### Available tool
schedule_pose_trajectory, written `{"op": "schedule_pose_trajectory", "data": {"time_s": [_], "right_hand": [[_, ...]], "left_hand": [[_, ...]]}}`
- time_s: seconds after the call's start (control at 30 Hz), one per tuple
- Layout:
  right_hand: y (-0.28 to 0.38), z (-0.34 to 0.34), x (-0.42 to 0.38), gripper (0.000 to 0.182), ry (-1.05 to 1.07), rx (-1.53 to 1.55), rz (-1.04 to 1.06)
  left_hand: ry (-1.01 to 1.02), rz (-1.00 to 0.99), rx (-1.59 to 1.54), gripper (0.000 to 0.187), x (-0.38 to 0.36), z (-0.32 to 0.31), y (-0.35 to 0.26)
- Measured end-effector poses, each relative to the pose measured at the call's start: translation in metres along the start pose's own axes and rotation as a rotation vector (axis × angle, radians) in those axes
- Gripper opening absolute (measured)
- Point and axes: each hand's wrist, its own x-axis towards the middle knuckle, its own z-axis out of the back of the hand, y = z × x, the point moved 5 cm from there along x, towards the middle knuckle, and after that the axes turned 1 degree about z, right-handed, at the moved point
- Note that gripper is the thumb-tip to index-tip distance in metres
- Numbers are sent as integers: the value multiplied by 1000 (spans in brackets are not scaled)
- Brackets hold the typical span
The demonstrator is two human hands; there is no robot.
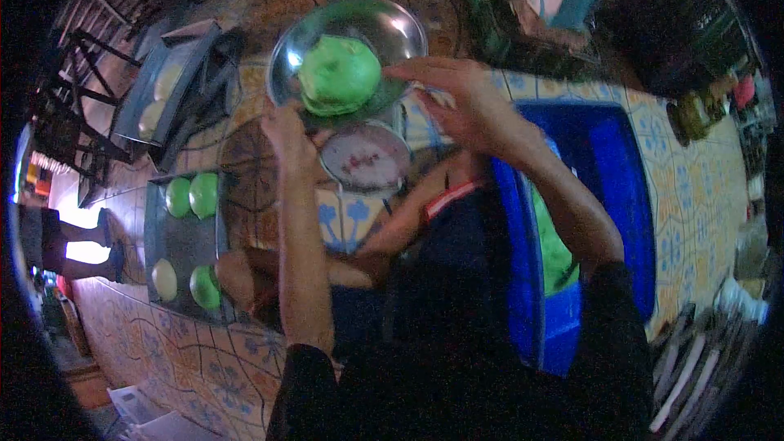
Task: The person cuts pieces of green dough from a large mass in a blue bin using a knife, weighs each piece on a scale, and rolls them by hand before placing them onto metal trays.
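Note:
A lump of green dough (340,73) rests in a shiny metal bowl (400,26). At the bowl's near left rim is my left hand (286,132), its fingers curled together on the edge, slightly blurred. My right hand (474,106) reaches over the right rim with stretched fingers, thumb apart, its fingertips close beside the dough. Below the bowl, between my forearms, lies a round pale plate (384,175) with small red bits on it. The underside of the bowl hides part of what it stands on.
A grey tray (184,237) on the left holds several green dough balls and a pale one. Farther back, another tray (135,106) carries pale balls. At my right stands a blue bin (625,196) with green dough (554,245) inside. Another person's legs (77,253) show at far left.

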Motion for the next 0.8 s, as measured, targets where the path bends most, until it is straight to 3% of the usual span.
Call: {"op": "schedule_pose_trajectory", "data": {"time_s": [0.07,0.1,0.13,0.17,0.23,0.3,0.33,0.37,0.4,0.47,0.5,0.53,0.6,0.63,0.67,0.7,0.77,0.8], "right_hand": [[1,-51,63,35,154,16,261],[-4,-79,84,37,257,-19,327],[-11,-113,95,37,460,-255,289],[-20,-144,99,37,651,-499,238],[-20,-155,105,35,505,-447,157],[-25,-147,113,34,295,-148,62],[-29,-138,115,33,208,5,13],[-27,-121,114,31,211,188,-173],[-26,-103,116,30,207,359,-356],[-67,-94,107,29,-151,552,-695],[-70,-80,106,29,-231,808,-694],[-66,-64,109,29,-316,1067,-693],[-22,-28,123,27,-285,1236,-525],[-2,-13,119,27,-340,1189,-505],[10,-3,115,26,-394,1138,-480],[16,-4,114,28,-247,1411,-338],[10,-14,68,28,-375,622,-264],[28,-35,61,27,-259,700,-283]], "left_hand": [[-24,42,-284,41,34,12,39],[-68,-62,-198,39,31,7,26],[-118,-163,-111,39,24,-3,16],[-220,-136,-184,38,16,-10,14],[-285,-27,-88,41,42,13,39],[-373,-27,186,42,64,36,61],[-501,-98,289,41,49,18,52],[-633,-159,394,41,37,9,43],[-622,-194,398,41,38,8,43],[-602,-255,412,41,39,7,51],[-485,-117,-80,41,29,2,38],[-384,-195,-207,42,31,0,37],[-166,-344,-433,45,30,0,50],[29,-424,-303,55,51,11,76],[67,-394,-263,57,27,15,56],[107,-283,-284,59,-11,16,21],[228,-13,-378,64,-67,11,-15],[275,143,-476,66,-88,10,-16]]}}
